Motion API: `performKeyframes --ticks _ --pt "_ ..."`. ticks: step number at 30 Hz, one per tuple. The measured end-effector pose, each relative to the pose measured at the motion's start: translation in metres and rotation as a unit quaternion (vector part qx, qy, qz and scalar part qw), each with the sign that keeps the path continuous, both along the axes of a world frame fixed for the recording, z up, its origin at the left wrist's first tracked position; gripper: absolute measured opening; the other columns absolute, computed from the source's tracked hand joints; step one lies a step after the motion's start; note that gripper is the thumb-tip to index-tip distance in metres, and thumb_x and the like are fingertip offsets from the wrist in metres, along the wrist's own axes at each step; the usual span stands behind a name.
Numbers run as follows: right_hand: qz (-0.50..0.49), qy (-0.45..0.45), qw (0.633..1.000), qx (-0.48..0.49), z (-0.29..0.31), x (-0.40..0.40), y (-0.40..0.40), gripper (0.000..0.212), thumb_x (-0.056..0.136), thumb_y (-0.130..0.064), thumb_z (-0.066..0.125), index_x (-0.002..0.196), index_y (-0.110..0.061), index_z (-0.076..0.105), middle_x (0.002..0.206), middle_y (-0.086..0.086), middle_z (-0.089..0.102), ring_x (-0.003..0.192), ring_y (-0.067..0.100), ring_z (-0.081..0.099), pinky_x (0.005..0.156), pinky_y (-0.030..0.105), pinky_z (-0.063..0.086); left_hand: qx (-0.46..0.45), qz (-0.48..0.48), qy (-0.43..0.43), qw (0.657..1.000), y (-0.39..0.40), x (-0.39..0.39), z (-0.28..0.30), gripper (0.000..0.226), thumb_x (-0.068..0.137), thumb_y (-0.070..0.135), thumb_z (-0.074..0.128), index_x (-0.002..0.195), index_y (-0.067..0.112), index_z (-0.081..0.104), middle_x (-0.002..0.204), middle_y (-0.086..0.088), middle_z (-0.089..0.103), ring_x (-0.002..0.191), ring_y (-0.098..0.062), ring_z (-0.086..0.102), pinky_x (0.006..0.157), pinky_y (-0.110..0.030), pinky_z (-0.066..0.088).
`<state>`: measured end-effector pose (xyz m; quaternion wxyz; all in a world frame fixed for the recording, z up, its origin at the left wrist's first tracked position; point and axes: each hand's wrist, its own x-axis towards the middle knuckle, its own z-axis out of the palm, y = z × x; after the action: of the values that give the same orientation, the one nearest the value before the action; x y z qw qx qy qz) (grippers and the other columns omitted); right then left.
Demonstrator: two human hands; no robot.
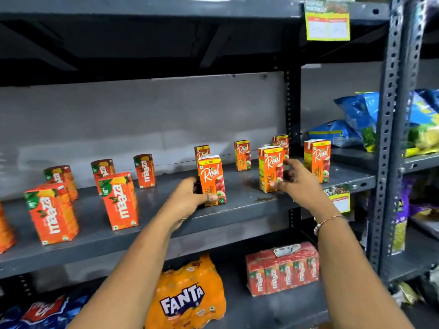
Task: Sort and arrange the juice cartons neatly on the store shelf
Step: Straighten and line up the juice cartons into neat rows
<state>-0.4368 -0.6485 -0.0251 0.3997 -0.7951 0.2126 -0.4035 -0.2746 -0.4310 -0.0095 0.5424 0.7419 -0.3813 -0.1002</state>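
Observation:
Small juice cartons stand spread out on a grey metal shelf (237, 210). Several orange Maaza cartons (120, 200) occupy its left half and several Real apple cartons (242, 155) its right half. My left hand (187, 198) grips one upright Real apple carton (212, 180) near the shelf's front. My right hand (293, 179) wraps around the right side of another upright Real apple carton (270, 168). One more Real carton (317, 160) stands just right of that hand.
A shrink-wrapped Fanta bottle pack (187, 298) and a wrapped Maaza multipack (282, 269) lie on the shelf below. Blue snack bags (356, 115) fill the neighbouring rack on the right, behind a perforated upright post (389, 138). A yellow price tag (327, 22) hangs above.

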Motion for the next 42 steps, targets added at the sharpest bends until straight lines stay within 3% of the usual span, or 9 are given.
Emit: performKeyframes --ticks 3,9,12,17,20,26,31,35,42 --pt "0.055 0.048 0.997 0.027 0.0061 0.0018 -0.0083 0.063 0.078 -0.012 0.073 0.134 -0.016 0.042 0.115 -0.001 0.064 0.109 0.019 0.059 0.096 0.035 0.043 -0.013 -0.019 0.012 1.000 0.0008 0.0016 -0.0007 0.032 0.076 0.009 0.075 0.093 0.029 0.057 0.100 0.008 0.066 0.092 -0.003 0.061 0.076 -0.024 0.046" --pt "0.081 0.027 0.995 0.058 0.0083 -0.0036 -0.0082 0.031 0.082 -0.010 0.069 0.110 -0.016 0.056 0.101 -0.001 0.071 0.098 0.015 0.065 0.076 0.022 0.047 -0.018 -0.024 0.003 1.000 0.0015 0.0054 -0.0049 0.030 0.074 0.015 0.079 0.090 0.032 0.059 0.091 0.019 0.068 0.089 0.002 0.064 0.079 -0.025 0.046" --pt "0.093 0.027 0.993 0.067 0.0089 -0.0052 -0.0072 0.033 0.083 -0.009 0.068 0.114 -0.012 0.057 0.103 0.001 0.071 0.096 0.013 0.065 0.073 0.019 0.045 -0.020 -0.030 0.008 0.999 0.0022 0.0071 -0.0048 0.030 0.073 0.017 0.079 0.090 0.033 0.059 0.088 0.020 0.067 0.085 0.004 0.063 0.075 -0.022 0.045" --pt "0.114 0.028 0.990 0.078 0.0088 -0.0074 -0.0087 0.033 0.084 -0.005 0.066 0.116 -0.009 0.056 0.106 0.006 0.071 0.101 0.017 0.065 0.079 0.021 0.047 -0.017 -0.032 0.008 0.999 0.0017 0.0091 -0.0053 0.031 0.074 0.018 0.078 0.093 0.032 0.060 0.099 0.011 0.069 0.098 -0.009 0.065 0.091 -0.035 0.045" --pt "0.115 0.029 0.990 0.078 0.0086 -0.0081 -0.0095 0.033 0.084 -0.006 0.065 0.116 -0.008 0.056 0.104 0.005 0.071 0.098 0.015 0.066 0.074 0.016 0.048 -0.021 -0.038 0.007 0.999 0.0012 0.0092 -0.0060 0.029 0.074 0.018 0.078 0.091 0.033 0.059 0.094 0.016 0.068 0.095 -0.004 0.063 0.091 -0.034 0.044" --pt "0.102 0.029 0.992 0.063 0.0081 -0.0068 -0.0059 0.033 0.086 -0.008 0.064 0.118 -0.011 0.056 0.108 0.003 0.070 0.102 0.015 0.064 0.087 0.025 0.047 -0.029 -0.040 0.016 0.999 0.0004 0.0086 -0.0064 0.030 0.074 0.017 0.078 0.091 0.033 0.059 0.092 0.015 0.069 0.092 -0.004 0.065 0.089 -0.033 0.046" --pt "0.098 0.033 0.993 0.057 0.0079 -0.0071 -0.0038 0.032 0.087 -0.010 0.063 0.118 -0.012 0.056 0.107 0.000 0.070 0.097 0.008 0.064 0.075 0.015 0.045 -0.023 -0.034 0.015 0.999 0.0013 0.0065 -0.0055 0.031 0.072 0.019 0.079 0.096 0.028 0.062 0.102 0.006 0.072 0.099 -0.013 0.066 0.094 -0.038 0.047" --pt "0.091 0.036 0.994 0.056 0.0065 -0.0067 -0.0033 0.032 0.088 -0.011 0.062 0.119 -0.014 0.054 0.109 0.001 0.070 0.101 0.012 0.063 0.082 0.021 0.045 -0.022 -0.033 0.014 0.999 0.0020 0.0049 -0.0050 0.031 0.071 0.020 0.080 0.095 0.028 0.062 0.098 0.009 0.072 0.094 -0.009 0.067 0.089 -0.034 0.048" --pt "0.084 0.040 0.994 0.051 0.0061 -0.0066 -0.0025 0.034 0.088 -0.013 0.062 0.121 -0.018 0.053 0.108 -0.004 0.068 0.099 0.008 0.062 0.074 0.015 0.042 -0.030 -0.037 0.015 0.999 0.0022 0.0007 -0.0045 0.027 0.072 0.017 0.079 0.091 0.026 0.063 0.092 0.011 0.072 0.089 -0.006 0.068 0.079 -0.025 0.049"
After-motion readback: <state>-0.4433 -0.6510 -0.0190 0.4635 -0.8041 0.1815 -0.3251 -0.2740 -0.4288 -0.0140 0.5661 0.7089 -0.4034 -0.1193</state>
